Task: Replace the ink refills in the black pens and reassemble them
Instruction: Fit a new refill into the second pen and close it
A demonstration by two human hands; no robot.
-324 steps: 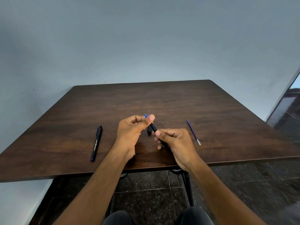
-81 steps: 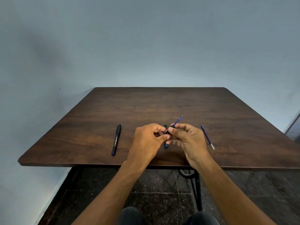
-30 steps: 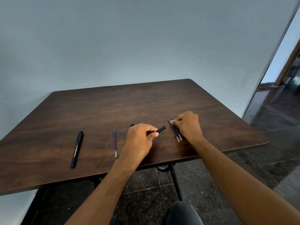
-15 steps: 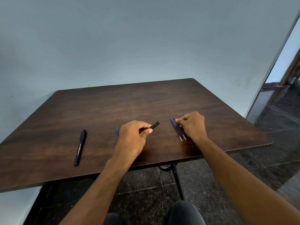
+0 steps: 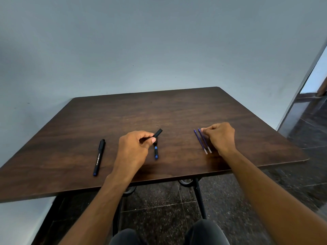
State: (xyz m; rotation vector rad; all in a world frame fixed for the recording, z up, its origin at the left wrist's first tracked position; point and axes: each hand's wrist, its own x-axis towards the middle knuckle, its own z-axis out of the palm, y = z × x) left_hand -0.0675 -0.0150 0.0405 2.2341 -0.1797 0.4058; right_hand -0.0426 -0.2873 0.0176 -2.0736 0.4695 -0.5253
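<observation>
Bench (image 5: 177,112): dark brown wood top on a black metal frame, against a pale grey-blue wall; dark speckled tile floor below.
L hand (image 5: 131,149): above bench centre, fingers curled; thumb + forefinger pinch a black pen barrel (image 5: 157,133), whose open end sticks out up-right past the fingertips. Grip closed on it.
R hand (image 5: 220,137): on the bench at right, fingers curled, tips at the far ends of two refills. Grip: can't tell if it pinches one or only touches.
Whole pen (image 5: 98,157): black, capped, white lettering, blue near end; lies on the bench left of the L hand, well apart from it.
Refills (image 5: 203,141): two thin blue-violet sticks w/ pale near ends, side by side, just beside each other, slanting toward the bench's near edge.
Pen front piece (image 5: 156,152): short, black w/ blue bands, flat on the bench just right of the L hand, under the barrel.
</observation>
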